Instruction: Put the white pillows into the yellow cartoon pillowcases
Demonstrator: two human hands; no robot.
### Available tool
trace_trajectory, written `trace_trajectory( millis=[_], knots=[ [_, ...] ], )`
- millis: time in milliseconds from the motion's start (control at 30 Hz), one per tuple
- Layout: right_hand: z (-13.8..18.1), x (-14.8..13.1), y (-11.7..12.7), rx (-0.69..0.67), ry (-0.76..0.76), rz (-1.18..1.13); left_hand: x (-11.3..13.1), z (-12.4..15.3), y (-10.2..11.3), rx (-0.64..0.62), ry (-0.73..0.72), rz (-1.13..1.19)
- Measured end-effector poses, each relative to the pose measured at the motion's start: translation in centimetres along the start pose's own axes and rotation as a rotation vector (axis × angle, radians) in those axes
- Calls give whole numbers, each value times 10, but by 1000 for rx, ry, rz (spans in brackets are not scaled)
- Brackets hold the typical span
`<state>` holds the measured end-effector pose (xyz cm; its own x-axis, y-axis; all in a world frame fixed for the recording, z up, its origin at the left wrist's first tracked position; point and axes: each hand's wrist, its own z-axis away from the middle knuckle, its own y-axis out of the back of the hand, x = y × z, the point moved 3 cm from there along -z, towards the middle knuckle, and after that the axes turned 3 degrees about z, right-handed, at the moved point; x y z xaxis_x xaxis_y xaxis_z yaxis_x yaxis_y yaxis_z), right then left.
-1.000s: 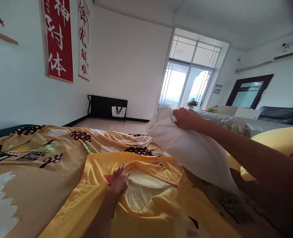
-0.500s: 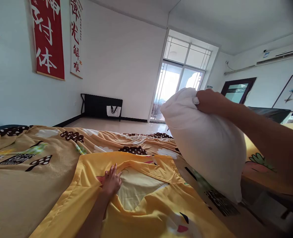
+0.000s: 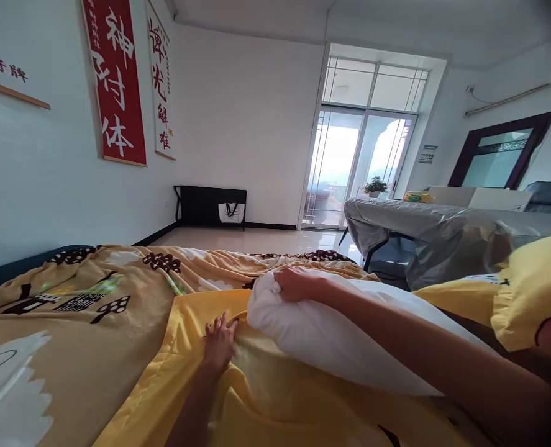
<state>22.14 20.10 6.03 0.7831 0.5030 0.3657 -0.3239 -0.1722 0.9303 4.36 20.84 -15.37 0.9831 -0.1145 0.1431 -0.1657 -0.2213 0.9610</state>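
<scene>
A yellow pillowcase [image 3: 186, 347] lies spread on the bed, its opening partly covered. My left hand [image 3: 220, 341] rests on it with fingers spread, the thumb by the edge of the opening. A plump white pillow [image 3: 340, 341] lies over the right part of the pillowcase. One gathered corner of the pillow is bunched in my closed right hand [image 3: 298, 284], close to the opening and a little right of my left hand. The pillow's far end stretches towards the right, partly behind my forearm.
Under everything spreads a patterned tan blanket [image 3: 107, 347]. Other yellow pillows [image 3: 536, 285] sit at the right edge. Beyond the bed stand a plastic-covered table [image 3: 396, 214] and a black folded frame [image 3: 200, 205] with a white bag [image 3: 231, 213].
My right hand has brought the pillow down and left, from raised above the bed to the pillowcase opening. My left hand stays on the pillowcase. The view has turned to the right.
</scene>
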Motion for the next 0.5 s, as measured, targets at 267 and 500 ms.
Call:
trace_trajectory(
  millis=[267, 500],
  knots=[
    [-21, -58, -55, -212, 260, -41, -4, -4, 16, 92, -8, 62],
    [-48, -66, -69, -299, 303, -72, -4, -10, 33, 192, 3, 169]
  ],
)
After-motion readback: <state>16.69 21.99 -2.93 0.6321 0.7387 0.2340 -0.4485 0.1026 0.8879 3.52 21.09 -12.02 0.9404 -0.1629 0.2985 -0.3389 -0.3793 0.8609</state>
